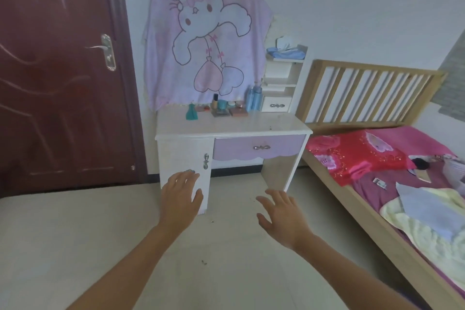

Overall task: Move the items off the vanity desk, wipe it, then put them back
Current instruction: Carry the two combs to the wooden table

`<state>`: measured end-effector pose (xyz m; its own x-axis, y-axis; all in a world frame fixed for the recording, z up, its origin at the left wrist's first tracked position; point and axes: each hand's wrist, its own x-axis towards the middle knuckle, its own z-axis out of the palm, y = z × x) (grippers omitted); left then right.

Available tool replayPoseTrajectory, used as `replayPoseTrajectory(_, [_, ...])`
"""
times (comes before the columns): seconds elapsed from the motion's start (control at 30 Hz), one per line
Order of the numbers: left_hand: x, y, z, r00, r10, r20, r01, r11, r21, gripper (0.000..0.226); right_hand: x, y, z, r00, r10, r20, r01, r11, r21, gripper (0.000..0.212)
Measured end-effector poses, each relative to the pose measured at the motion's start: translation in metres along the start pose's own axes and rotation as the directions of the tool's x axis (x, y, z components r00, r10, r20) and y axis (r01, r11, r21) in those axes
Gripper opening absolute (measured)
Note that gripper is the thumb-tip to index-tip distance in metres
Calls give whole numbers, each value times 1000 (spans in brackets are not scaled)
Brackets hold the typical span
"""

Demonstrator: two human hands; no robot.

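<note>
A white vanity desk [251, 123] with a lilac drawer stands against the far wall. Along its back edge sit a teal bottle [191, 112], a dark-capped tube [215, 101], a teal jar [222, 104], two flat compacts [229, 112] and two tall blue bottles [253, 98]. My left hand [181, 196] and my right hand [283, 214] are stretched out in front of me, well short of the desk, over the floor. Both hold nothing and their fingers are spread.
A pink cartoon cloth [206, 40] covers the mirror above the desk. A small white shelf unit [281, 78] with blue cloths stands on the desk's right end. A dark red door [57, 70] is at the left, a wooden bed [372, 163] with bedding at the right.
</note>
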<state>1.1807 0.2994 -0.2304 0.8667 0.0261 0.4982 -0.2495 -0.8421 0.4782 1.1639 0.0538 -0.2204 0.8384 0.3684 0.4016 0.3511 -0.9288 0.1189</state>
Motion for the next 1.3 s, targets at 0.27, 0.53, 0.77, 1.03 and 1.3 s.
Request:
replayPoseTrajectory(0.27, [65, -28, 35, 983, -157, -92, 167, 979, 115, 48, 116, 38, 55, 991, -18, 129, -13, 971, 238, 41])
replayPoseTrajectory(0.53, [146, -112, 68, 924, -373, -85, 381, 918, 115, 68, 235, 39, 128, 954, -103, 280, -25, 908, 419, 51])
replayPoseTrajectory(0.77, [258, -165, 103, 915, -395, -79, 399, 915, 51, 65, 341, 85, 185, 939, -12, 343, -119, 926, 358, 38])
replayPoseTrajectory(1.03, [329, -207, 176, 902, -432, 4, 431, 899, 84, 64, 413, 119, 261, 917, 17, 399, -173, 918, 356, 42])
replayPoseTrajectory(1.3, [414, -220, 249, 827, -562, -26, 562, 824, 70, 48, 532, 169, 330, 882, -84, 464, -140, 893, 427, 40])
